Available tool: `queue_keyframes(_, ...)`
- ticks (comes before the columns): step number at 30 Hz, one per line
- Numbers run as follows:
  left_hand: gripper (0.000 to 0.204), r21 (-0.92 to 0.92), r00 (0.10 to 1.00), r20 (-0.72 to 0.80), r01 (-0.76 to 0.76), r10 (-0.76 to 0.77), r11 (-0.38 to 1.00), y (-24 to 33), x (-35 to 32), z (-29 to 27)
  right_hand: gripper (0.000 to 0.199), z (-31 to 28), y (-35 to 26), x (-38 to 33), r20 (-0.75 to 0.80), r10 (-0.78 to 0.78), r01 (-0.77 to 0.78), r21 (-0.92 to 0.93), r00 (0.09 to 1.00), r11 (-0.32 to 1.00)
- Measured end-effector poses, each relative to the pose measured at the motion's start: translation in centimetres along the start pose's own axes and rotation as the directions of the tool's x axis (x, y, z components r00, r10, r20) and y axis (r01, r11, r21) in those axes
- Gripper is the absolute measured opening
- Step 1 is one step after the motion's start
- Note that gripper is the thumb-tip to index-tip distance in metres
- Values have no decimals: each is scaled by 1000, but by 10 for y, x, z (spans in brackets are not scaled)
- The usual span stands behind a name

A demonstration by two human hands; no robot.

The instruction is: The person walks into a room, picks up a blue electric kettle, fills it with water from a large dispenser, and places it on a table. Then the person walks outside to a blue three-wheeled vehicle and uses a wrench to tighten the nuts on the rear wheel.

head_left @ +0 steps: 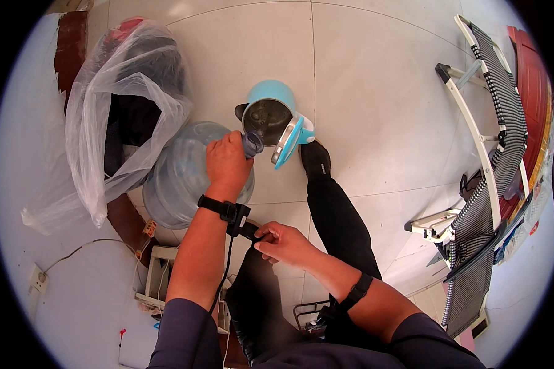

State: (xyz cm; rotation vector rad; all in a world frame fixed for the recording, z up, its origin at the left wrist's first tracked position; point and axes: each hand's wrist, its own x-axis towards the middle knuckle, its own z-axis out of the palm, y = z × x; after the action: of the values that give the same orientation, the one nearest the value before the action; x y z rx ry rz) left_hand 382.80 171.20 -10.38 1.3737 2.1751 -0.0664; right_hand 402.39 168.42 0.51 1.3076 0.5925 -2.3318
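Note:
My left hand point(226, 161) is closed round the neck of a large clear-blue water jug point(177, 178). The jug's mouth points at the opening of a light-blue electric kettle point(272, 92) on the floor. The kettle's hinged lid point(288, 142) is flipped open toward me, and its steel inside shows, with what looks like water in it. By the strap device on my left wrist, above my bent knee, my right hand point(284, 245) has its fingers curled and pressed together. Whatever is between its fingertips, if anything, is too small to make out.
To the left, a clear plastic bag point(129, 80) with dark contents stands beside the jug. A folding lounger point(498, 123) lies along the right. My black shoe point(316, 161) is close to the kettle. A cord runs from a wall socket point(38, 278) at the lower left.

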Motion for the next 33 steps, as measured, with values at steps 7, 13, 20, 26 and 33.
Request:
queue_keyframes(7, 44, 9, 1000, 5, -3, 3, 1000, 1, 1, -2, 35, -1, -1, 0, 7, -10, 10, 2, 1000, 1000)
queue_keyframes(13, 46, 0, 1000, 15, -9, 9, 1000, -1, 0, -1, 35, 0, 0, 0, 7, -5, 5, 5, 1000, 1000)
queue_keyframes(20, 46, 19, 1000, 12, 3, -3, 1000, 1, 0, -1, 34, 0, 1, 1, 3, -8, 8, 1, 1000, 1000)
queue_keyframes(26, 46, 14, 1000, 20, 5, -5, 1000, 1, 0, -2, 34, 0, 2, 2, 3, -14, 14, 15, 1000, 1000)
queue_keyframes(33, 45, 5, 1000, -4, -8, 8, 1000, 0, 0, 0, 34, 0, 2, 1, 2, -17, 17, 20, 1000, 1000)
